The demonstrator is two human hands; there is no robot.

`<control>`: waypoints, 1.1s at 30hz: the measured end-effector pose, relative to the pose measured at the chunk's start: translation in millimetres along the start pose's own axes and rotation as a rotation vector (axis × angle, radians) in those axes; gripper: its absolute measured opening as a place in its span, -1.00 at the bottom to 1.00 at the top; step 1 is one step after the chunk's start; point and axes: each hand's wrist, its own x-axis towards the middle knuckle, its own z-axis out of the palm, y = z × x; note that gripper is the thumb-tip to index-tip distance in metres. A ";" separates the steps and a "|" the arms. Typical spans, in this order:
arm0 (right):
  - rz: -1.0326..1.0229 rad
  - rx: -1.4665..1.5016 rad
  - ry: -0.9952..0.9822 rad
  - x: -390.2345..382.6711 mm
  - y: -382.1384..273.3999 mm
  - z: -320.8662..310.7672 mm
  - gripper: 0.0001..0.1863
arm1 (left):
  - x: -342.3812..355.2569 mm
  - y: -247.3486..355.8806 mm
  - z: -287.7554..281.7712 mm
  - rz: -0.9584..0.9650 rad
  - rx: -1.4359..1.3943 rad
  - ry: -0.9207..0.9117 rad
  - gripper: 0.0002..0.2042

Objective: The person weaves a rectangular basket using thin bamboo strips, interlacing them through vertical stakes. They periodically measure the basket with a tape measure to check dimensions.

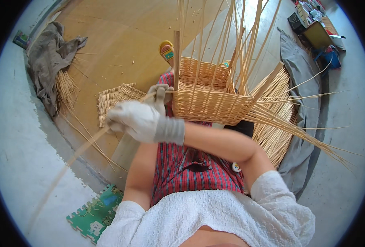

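Note:
A half-woven wicker basket rests on my lap, with wooden posts at its corners and long upright canes rising from its walls. My left hand, in a pale glove, is closed at the basket's left corner, its fingers around a wicker strand that comes off the wall. Reaching across my body, my gloved right hand grips the same strand farther left and partly hides my left wrist. The strand's loose tail trails toward the lower left, blurred by motion.
Left of my hands a flat woven panel lies on the floor. A grey cloth covers a cane bundle at far left. More canes lie at right beside another grey cloth. A green foam mat is at lower left.

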 end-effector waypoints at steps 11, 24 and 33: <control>0.363 -0.140 0.350 57.3 6.6 -198.2 -0.68 | 68.1 5.8 3.3 -0.084 0.333 -0.386 -0.67; 0.111 -0.116 1.121 -139.2 11.1 -158.4 -0.79 | 31.2 43.4 15.6 0.112 0.546 -0.401 -0.62; 0.380 0.561 1.497 -258.6 46.9 -111.1 -0.85 | 18.9 26.6 31.4 0.390 0.573 -0.027 -0.71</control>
